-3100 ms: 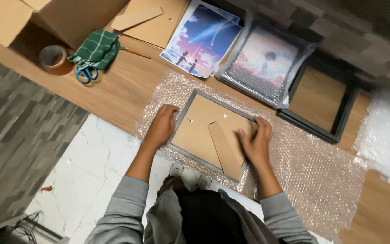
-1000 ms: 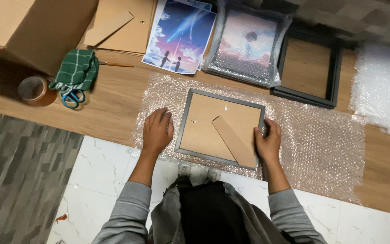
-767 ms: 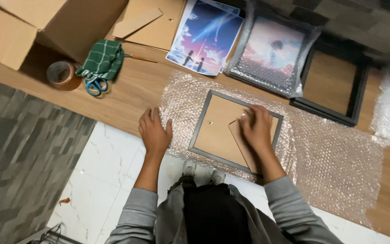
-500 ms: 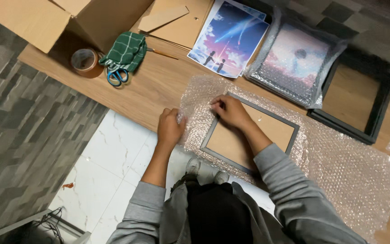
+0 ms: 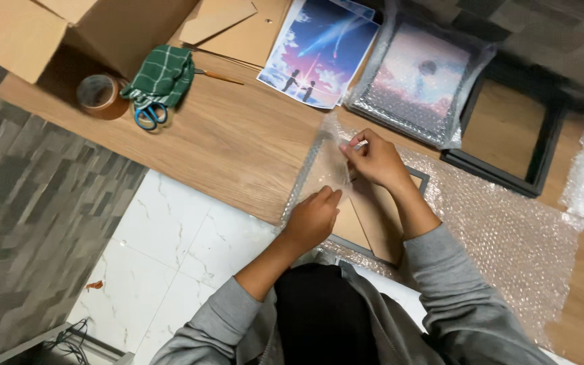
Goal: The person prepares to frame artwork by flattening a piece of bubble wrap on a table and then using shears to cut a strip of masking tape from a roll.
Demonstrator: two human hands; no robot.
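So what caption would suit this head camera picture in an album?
Both hands, left hand and right hand, fold bubble wrap over a face-down picture frame on a wooden table.

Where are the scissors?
In the head view, the blue-handled scissors lie upper left on the wooden table, under the green cloth, beside the tape roll.

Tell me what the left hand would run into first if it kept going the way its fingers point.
The left hand points up the table, over the folded bubble wrap on the picture frame. Going on, it would probably meet the right hand first, though depth is hard to judge from above.
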